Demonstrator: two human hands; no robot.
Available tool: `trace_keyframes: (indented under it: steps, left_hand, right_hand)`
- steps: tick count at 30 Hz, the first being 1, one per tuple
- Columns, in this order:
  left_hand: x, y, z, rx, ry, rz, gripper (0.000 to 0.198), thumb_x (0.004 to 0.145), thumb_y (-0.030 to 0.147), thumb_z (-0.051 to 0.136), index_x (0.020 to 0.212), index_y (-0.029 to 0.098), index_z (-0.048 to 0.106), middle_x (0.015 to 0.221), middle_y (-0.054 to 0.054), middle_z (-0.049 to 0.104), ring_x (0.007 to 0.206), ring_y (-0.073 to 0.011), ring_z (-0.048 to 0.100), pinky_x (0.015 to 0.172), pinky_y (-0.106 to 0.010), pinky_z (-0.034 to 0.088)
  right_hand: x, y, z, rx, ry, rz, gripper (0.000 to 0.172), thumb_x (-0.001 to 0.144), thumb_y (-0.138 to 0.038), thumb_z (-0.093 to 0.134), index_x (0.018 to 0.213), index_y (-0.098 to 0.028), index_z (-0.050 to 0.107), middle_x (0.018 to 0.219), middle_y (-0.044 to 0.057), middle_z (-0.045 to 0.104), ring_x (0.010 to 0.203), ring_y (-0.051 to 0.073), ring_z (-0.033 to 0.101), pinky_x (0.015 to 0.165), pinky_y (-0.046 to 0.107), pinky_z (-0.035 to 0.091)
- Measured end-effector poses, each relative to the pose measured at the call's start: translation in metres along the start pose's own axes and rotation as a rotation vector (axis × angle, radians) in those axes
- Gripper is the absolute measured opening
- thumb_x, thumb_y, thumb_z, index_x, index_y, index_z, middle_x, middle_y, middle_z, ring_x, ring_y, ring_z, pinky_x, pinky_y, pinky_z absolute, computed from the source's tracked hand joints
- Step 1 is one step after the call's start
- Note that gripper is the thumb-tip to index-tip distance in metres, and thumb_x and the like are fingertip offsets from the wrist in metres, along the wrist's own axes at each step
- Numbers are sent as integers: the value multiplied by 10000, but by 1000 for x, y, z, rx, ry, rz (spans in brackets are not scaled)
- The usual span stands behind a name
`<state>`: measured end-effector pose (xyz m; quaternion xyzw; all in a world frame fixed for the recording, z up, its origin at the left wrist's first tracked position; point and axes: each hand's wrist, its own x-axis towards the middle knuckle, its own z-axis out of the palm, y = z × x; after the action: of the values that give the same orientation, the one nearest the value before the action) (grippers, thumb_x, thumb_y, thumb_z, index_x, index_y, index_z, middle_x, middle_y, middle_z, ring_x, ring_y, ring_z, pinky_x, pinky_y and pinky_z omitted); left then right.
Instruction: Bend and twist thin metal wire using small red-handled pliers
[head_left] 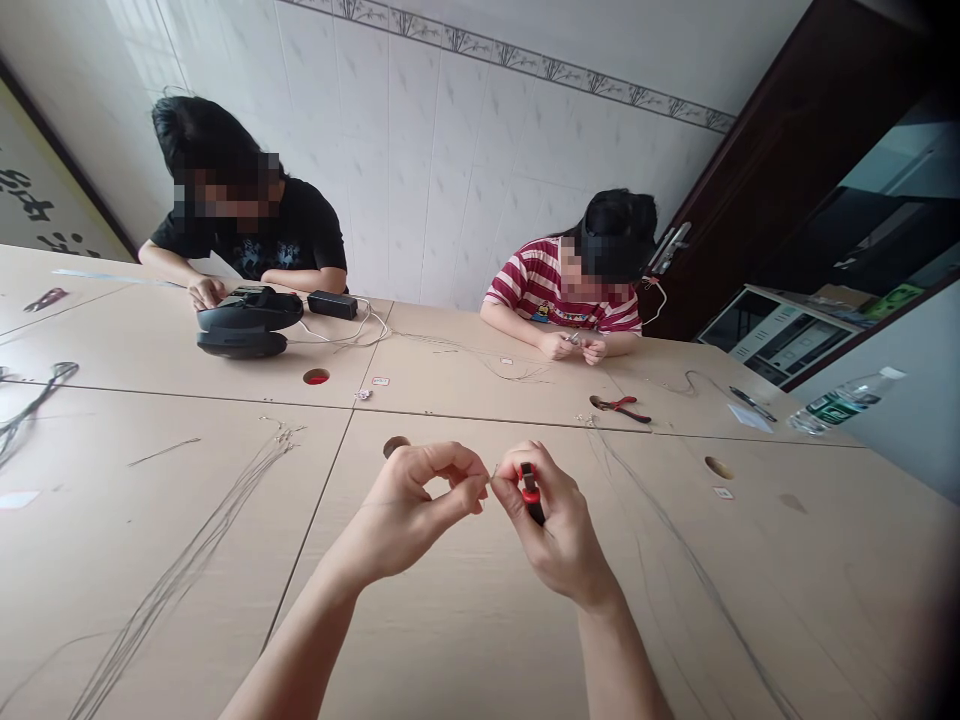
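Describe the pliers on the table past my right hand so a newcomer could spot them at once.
On the pale tabletop, look beyond your right hand toward the person in the striped shirt. The pliers lie just past the table's long seam. Unlike the red-and-black tool in that hand, they rest loose, red handles spread.

Across the desk [450, 640] we see two co-workers: one in a black top [311, 225], seated behind a black device [244, 328], the other in a striped top [525, 280]. A black adapter [332, 304] sits just beside the device. Toward the right end we find a pen [752, 403], near it a paper [750, 418], then a bottle [847, 402]. Behind, we make out a tiled wall [390, 150] with a patterned border [517, 64], a dark door [787, 150] and a cabinet [787, 325].
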<state>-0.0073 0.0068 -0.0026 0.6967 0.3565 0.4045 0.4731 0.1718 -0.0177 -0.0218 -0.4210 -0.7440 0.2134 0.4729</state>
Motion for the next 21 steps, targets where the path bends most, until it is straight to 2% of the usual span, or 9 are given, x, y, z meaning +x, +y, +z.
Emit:
trace_keyframes:
  steps: [4,11,17,21]
  left_hand:
    - [2,0,-3,-188,-61,-107,134,862,235,604,763,161,656,632,4,650,645,-120,607,641,-245,479]
    - [4,1,-10,-282,-139,-224,123,813,223,636,713,151,638,616,18,632,565,-90,578,608,-230,442]
    - [8,-6,-12,-491,-204,-362,101,758,154,619,657,153,621,581,28,603,506,-77,539,548,-219,421]
    - [6,-3,-14,-388,-206,-282,100,835,232,631,768,158,636,704,-2,669,632,-115,637,684,-257,485]
  right_hand:
    - [1,0,-2,-37,-36,-32,148,942,-119,462,850,-235,449,807,7,500,741,161,445,664,294,380]
    - [2,0,-4,-65,-117,-99,231,874,-6,447,866,-237,449,808,7,534,780,175,438,715,313,375]
    - [1,1,-3,-106,-121,-180,291,828,40,430,904,-240,453,825,8,538,806,182,433,734,319,369]
    - [1,2,-4,-82,-98,-126,239,861,2,434,874,-237,446,795,5,522,773,177,431,719,317,369]
